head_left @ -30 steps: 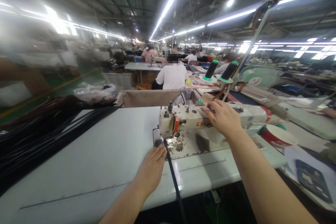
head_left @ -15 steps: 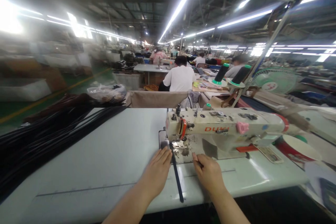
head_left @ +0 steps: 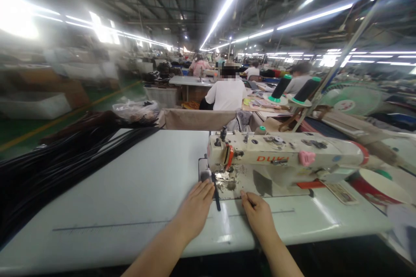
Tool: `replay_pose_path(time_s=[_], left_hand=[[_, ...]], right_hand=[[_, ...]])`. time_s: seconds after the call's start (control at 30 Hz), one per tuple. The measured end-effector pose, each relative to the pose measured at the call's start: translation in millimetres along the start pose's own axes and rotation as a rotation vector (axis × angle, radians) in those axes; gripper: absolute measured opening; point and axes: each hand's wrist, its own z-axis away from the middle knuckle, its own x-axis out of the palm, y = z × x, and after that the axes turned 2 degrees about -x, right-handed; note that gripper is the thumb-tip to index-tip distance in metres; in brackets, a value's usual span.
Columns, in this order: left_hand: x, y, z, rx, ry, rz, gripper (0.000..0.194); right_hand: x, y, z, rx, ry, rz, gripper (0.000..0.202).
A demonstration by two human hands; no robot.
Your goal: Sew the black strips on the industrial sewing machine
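Observation:
A sewing machine (head_left: 279, 153) stands on the pale worktable (head_left: 136, 186). A narrow dark strip (head_left: 217, 199) runs out toward me from beside its presser foot (head_left: 224, 176), its near end lying on the table. My left hand (head_left: 199, 203) lies flat along the strip's left side, fingers stretched together, fingertips at the strip's edge near the needle area. To the right of the strip and apart from it, my right hand (head_left: 258, 212) rests at the front edge of the machine bed with fingers curled and thumb against them. Whether anything small is inside is hidden.
A bundle of long black strips (head_left: 81, 169) hangs across the table's left side. Thread cones (head_left: 281, 88) stand behind the machine, near a green fan (head_left: 349, 99). A fabric-lined bin (head_left: 198, 120) borders the table's far edge. A person in white (head_left: 229, 94) sits beyond it.
The dark strip has moved away from me toward the machine, so its near end is now much closer to the presser foot. Both hands keep nearly the same pose. The view has shifted slightly.

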Motion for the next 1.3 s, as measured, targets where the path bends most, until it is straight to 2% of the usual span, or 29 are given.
replay_pose_path(time_s=[0.23,0.6,0.9,1.07,1.3], left_hand=[[-8.8,1.5,-3.3,-0.022,-0.053,-0.012,0.044],[-10.7,1.0,-10.3,-0.089,-0.108,0.022,0.046],[-19.8,-4.2,-26.6,-0.210,-0.245,0.051,0.044],[-24.9,-3.9,-33.3,-0.224,-0.244,0.033,0.043],[-20.7,-5.3,-32.7,-0.243,-0.217,0.065,0.043]], right_hand=[[-2.5,-6.0,0.7,0.005,-0.018,-0.008,0.056],[-3.7,-7.0,1.8,-0.033,-0.047,0.031,0.053],[-3.8,-7.0,1.5,-0.049,-0.075,0.041,0.052],[-4.2,-8.6,0.9,-0.049,-0.073,0.052,0.051],[-5.9,-11.9,0.4,-0.060,-0.068,0.050,0.052]])
